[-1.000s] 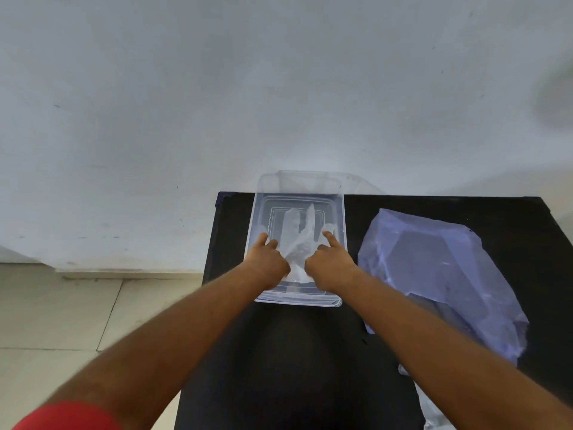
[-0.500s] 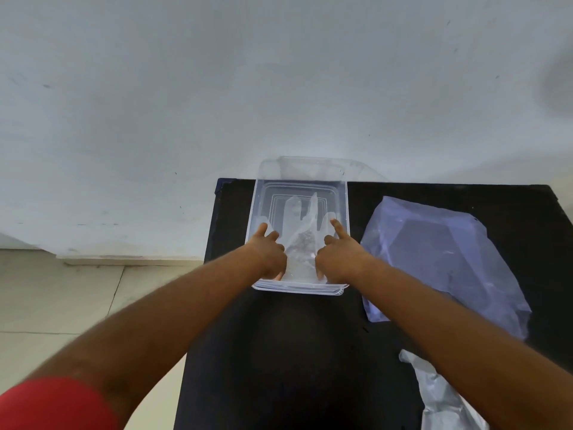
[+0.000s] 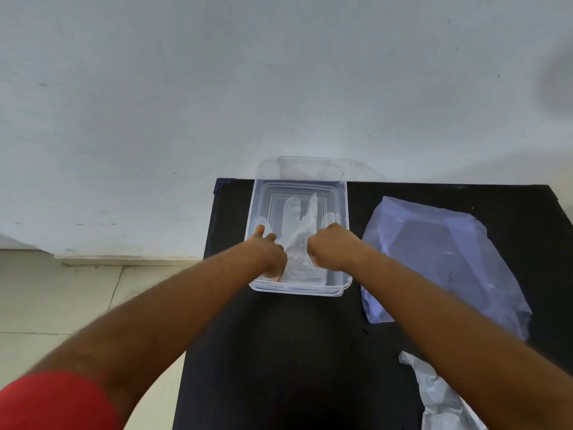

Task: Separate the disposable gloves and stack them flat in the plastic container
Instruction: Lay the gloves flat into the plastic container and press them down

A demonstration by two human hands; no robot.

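Fingers of both hands, left hand (image 3: 269, 252) and right hand (image 3: 333, 250), curl down onto the glove (image 3: 299, 231) inside the plastic container (image 3: 297, 288) (whether pinching or pressing, I cannot tell); its long axis runs straight away between them.

Glove (image 3: 302, 225) in container (image 3: 299, 288) on table (image 3: 279, 352), plastic bag (image 3: 434, 259) to its right.

Both hands reach into the clear container (image 3: 299, 189) on the black tabletop (image 3: 279, 352). Left hand (image 3: 269, 253) and right hand (image 3: 333, 248) press on the glove (image 3: 299, 218) lying inside. A plastic bag (image 3: 440, 256) lies to the right.
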